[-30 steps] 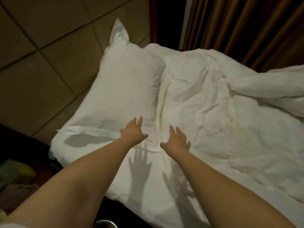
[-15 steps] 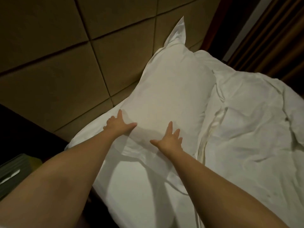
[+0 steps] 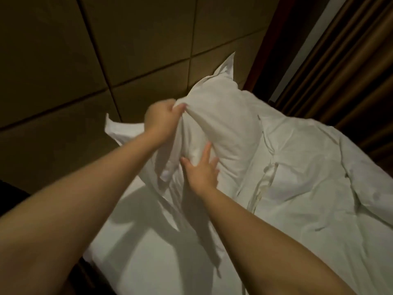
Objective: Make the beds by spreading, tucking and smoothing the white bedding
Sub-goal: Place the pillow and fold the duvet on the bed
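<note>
White cotton bunches in the left hand (image 3: 163, 122), whose fingers curl tight round a fold at the upper edge of the plump white fabric pillow (image 3: 229, 124), probably to haul it upright. The right hand (image 3: 201, 170) lies on the pillow's near face, fingers straight and spread, holding nothing (a steadying press, I judge). The pillow stands tilted at the bed's head, close before the padded brown panelled headboard (image 3: 106, 60). To its right the rumpled white duvet (image 3: 319, 177) awaits spreading over the smooth white sheet (image 3: 148, 241).
</note>
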A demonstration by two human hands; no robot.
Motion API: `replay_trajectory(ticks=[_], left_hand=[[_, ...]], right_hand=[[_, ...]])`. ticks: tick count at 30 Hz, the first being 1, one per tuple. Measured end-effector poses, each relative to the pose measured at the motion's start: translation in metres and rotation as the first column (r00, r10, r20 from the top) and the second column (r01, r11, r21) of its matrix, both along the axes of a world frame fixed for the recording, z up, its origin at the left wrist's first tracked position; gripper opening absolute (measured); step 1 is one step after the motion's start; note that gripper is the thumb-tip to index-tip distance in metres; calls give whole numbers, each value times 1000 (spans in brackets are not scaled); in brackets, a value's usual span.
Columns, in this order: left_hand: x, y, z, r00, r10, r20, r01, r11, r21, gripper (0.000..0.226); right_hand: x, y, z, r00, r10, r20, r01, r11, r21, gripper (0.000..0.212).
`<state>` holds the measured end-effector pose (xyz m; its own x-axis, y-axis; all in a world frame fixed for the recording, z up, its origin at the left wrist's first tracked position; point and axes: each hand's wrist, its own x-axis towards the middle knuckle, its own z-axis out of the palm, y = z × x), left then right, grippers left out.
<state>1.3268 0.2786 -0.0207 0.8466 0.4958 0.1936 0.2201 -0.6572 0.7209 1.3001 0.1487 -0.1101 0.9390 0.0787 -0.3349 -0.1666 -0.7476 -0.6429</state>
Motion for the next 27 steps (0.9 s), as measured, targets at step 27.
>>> replay_trajectory(ticks=[27], left_hand=[[-84,-60,-91,852,55,-520,226,858,461,71]], right_hand=[[-76,-155,-11,974,-28,-223,20,999,-36,65]])
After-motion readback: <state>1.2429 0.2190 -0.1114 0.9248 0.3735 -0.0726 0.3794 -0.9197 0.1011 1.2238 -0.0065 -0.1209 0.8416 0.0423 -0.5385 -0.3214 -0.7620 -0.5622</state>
